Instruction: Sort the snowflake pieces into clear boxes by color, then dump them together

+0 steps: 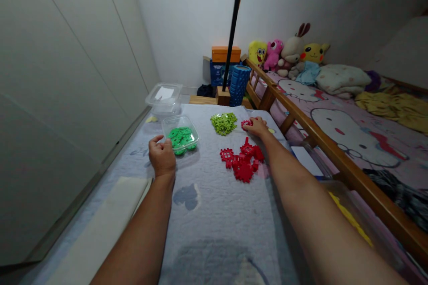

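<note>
Right of centre, the right hand (pixel 258 127) curls part-closed over a red piece (pixel 246 123) (grip hidden), nearer the red pile (pixel 244 167) below than the half-curled left hand (pixel 162 156), hold unclear, beside the left-centre clear tub (pixel 197 137).

red pieces (pixel 244 171) | green pieces (pixel 182 135) | lime pieces (pixel 224 124) | pale blue cloth (pixel 217 218), grey-blue heart (pixel 186 197) | pink cartoon-print bedding (pixel 354 142)

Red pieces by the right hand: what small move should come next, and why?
Probably draw those red pieces back into the larger red pile with the right hand. That hand is right at them, they lie apart from the pile, and the pile sits nearer the person.
</note>
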`<state>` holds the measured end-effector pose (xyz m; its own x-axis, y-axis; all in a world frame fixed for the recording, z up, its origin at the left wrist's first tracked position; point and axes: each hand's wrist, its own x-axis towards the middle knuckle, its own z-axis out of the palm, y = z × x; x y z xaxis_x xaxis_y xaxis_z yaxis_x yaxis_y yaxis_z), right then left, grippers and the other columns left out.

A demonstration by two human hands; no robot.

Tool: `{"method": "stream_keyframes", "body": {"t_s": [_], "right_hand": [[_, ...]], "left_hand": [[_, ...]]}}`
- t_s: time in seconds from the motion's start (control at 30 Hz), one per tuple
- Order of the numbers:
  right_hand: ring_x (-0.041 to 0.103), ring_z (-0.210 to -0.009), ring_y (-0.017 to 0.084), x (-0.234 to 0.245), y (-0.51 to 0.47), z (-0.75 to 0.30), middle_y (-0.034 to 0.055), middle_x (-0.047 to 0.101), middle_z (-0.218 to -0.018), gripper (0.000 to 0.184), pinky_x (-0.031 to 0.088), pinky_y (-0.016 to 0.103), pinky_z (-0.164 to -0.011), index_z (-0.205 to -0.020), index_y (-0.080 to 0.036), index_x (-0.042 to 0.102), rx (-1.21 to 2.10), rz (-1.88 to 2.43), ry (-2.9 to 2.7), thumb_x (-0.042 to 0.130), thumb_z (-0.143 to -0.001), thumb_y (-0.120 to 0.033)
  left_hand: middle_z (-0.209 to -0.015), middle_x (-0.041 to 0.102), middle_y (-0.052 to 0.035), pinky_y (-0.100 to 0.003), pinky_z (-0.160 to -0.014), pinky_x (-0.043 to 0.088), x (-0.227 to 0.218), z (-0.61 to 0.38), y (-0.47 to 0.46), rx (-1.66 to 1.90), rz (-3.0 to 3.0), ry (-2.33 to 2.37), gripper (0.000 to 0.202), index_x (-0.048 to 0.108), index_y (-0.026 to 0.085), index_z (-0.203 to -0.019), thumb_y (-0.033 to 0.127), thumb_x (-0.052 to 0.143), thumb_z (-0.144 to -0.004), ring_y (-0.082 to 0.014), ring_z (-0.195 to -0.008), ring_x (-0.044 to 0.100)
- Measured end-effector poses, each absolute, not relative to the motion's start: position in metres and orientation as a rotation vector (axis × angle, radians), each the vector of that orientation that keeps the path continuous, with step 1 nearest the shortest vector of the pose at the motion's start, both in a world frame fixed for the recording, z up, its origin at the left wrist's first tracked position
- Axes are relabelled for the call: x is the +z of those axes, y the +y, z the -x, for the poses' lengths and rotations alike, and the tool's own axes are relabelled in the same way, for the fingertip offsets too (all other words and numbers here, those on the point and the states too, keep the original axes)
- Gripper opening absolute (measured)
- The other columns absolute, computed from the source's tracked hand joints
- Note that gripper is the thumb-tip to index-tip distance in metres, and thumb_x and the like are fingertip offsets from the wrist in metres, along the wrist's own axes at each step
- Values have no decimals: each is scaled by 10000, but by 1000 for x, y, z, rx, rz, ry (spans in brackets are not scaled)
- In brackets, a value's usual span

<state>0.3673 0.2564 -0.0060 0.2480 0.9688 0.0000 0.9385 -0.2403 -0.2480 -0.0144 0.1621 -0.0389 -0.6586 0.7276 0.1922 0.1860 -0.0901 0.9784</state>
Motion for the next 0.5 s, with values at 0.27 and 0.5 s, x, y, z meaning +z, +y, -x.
{"method": "stream_keyframes", "body": {"t_s": [0.27,0.5], "right_hand": [[542,-1218,328,-13,242,-371,106,561,-1321,347,472,430,-1013,-1054,-248,704,184,2282,-1706,685,-822,-504],[556,-1217,322,-16,253,-379,138,482,-1440,329,471,454,-1020,-1188,-224,660,66,2296,-1539,606,-890,-352]], "left_hand": [[-605,417,109,-250,-581,342,-37,13,161,1794,-992,1790,302,576,195,-1080,305,614,-801,-118,-518,450],[-614,422,105,-244,-578,340,-40,15,162,1786,-1004,1790,325,575,192,-1104,297,617,-800,-116,-519,447]]}}
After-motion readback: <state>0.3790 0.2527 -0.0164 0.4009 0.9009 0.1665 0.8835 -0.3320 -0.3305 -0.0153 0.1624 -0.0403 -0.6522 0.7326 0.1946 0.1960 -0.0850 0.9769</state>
